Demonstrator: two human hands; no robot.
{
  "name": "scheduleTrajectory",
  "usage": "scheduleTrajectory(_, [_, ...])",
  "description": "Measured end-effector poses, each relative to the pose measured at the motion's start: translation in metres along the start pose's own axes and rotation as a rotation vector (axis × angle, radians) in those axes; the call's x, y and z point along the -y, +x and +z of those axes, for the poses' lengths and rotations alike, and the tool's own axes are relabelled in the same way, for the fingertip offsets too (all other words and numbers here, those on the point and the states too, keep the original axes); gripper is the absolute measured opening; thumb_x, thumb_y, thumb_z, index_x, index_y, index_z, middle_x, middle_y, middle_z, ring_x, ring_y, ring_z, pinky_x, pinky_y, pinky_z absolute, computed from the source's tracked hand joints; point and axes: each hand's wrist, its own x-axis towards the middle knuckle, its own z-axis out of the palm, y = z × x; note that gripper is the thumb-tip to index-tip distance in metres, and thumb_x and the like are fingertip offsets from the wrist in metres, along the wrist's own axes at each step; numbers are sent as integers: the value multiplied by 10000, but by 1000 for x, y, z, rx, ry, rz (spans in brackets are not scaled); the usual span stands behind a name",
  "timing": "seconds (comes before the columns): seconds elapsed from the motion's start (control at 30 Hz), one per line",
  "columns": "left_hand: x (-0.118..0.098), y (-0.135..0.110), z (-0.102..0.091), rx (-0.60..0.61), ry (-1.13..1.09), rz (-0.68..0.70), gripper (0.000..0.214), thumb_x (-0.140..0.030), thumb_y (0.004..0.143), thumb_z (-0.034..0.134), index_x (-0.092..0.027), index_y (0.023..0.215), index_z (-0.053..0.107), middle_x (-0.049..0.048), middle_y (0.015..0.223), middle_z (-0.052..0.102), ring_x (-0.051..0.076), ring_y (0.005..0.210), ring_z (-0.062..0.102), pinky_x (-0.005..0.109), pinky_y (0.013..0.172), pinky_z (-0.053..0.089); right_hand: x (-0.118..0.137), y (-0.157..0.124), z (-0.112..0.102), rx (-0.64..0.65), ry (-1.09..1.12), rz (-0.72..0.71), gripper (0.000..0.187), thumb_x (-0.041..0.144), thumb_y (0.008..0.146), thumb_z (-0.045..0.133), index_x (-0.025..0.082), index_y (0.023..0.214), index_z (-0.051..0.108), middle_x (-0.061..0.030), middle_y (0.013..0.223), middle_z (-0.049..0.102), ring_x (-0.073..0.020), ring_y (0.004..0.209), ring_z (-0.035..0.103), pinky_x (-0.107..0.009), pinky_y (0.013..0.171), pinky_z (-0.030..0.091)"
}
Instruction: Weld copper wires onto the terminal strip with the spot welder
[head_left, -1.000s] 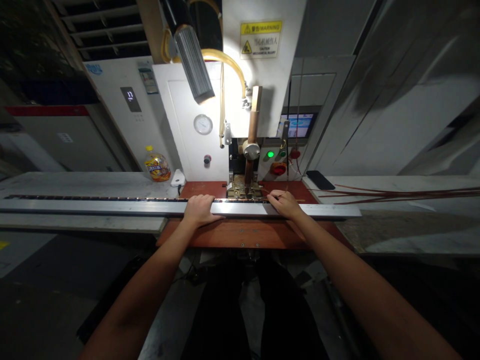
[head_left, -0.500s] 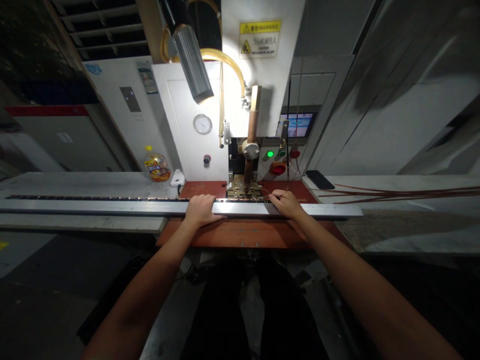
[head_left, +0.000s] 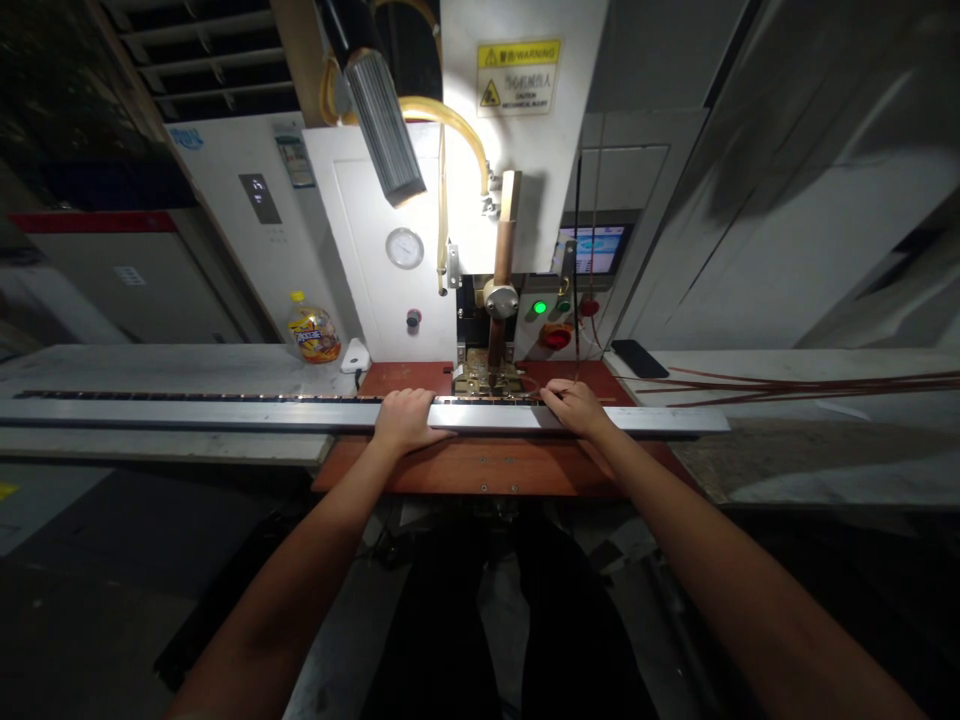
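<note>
A long silver metal bar point(head_left: 495, 416) lies across the red-brown work plate, with dark and copper-coloured segments along its back edge. My left hand point(head_left: 405, 420) is wrapped over the bar left of the machine's head, fingers on top and thumb along the front. To the right of the head, my right hand point(head_left: 576, 408) rests against the bar, its fingertips pinching what looks like a thin brown strip point(head_left: 533, 386). Between my hands, the copper-coloured electrode rod point(head_left: 497, 345) comes down to the small metal fixture point(head_left: 480, 372) behind the bar. Its exact contact there is too small to tell.
A bottle of orange liquid point(head_left: 313, 330) and a white device point(head_left: 355, 356) stand left of the machine. On the right lie a black phone point(head_left: 639, 359) and several long brown strips point(head_left: 810, 384). A lamp point(head_left: 384, 130) hangs above. The control panel has a lit green button point(head_left: 540, 308).
The metal bar has slid very slightly to the right, and both my hands have shifted with it. Their holds look the same.
</note>
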Motion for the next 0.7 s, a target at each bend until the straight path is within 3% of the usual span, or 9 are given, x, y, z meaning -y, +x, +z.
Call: scheduleTrajectory(0.7, [-5,1,-1,-12,7,5,685,-783,704,670,-189,1045,669,120,1022,727,330,982,657,430,834,432,-5,-1,-3,-33,26,-14,350,353,912,452,226,604,556,-69,710,695,-190,693,598,-303,713,410])
